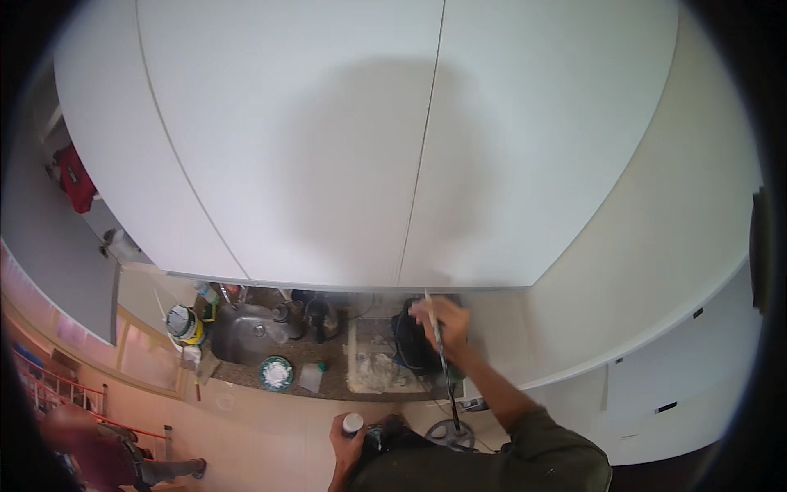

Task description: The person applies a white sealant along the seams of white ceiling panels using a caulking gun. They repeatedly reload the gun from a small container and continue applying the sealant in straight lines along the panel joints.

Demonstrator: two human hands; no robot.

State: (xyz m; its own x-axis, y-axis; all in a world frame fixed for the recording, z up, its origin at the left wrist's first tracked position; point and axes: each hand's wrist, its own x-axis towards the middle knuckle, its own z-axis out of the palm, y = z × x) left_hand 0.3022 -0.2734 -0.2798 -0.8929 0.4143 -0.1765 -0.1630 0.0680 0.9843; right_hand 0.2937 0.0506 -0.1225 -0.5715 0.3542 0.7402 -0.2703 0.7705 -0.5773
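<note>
Right hand [441,322] closed around a thin brush [434,328] at the cabinet's [328,148] lower edge; left hand [348,443] gripping a small white-capped jar [352,423].

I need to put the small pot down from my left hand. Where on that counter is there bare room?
Little is free. The clearest patch is the dark counter strip between the clear cup and the pale board. The sink basin looks open. It is crowded behind the sink with bottles and around the paint tin; the right hand and black bag fill the right end.
</note>
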